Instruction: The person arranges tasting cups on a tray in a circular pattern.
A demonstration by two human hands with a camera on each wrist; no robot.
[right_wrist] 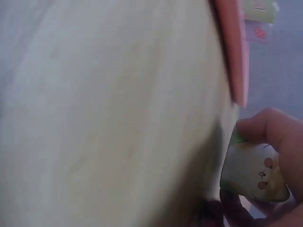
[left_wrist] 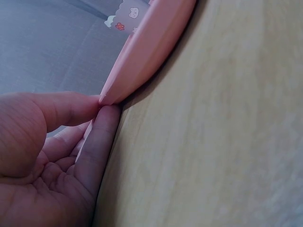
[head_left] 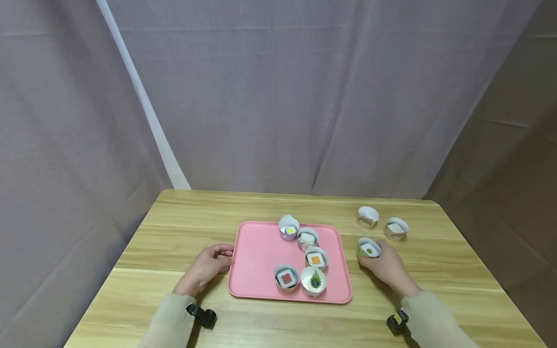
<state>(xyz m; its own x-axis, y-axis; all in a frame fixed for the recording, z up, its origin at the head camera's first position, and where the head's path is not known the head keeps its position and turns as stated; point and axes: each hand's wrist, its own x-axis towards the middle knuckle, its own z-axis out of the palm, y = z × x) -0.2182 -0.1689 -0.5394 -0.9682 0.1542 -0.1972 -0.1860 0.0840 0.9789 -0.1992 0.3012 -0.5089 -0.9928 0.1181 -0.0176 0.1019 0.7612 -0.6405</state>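
Note:
On the left, my left hand [head_left: 211, 265] pinches the rim of a pink tray [head_left: 256, 251] between thumb and finger; the left wrist view shows the thumb [left_wrist: 71, 108] at the tray's corner. My right hand [head_left: 387, 265] grips a green paper baking cup [head_left: 369, 248] just right of the tray. A white piece with a green centre sits in that cup. In the right wrist view, an animal face is printed on the cup's side [right_wrist: 255, 172]. Whether its base touches the table cannot be told.
Several filled paper cups stand on the tray's right half, among them one with an orange square [head_left: 315, 259], one with a red square [head_left: 286, 279] and one with a green leaf [head_left: 314, 280]. Behind my right hand are two more cups, a white-lined cup [head_left: 367, 217] and a tan cup [head_left: 396, 228].

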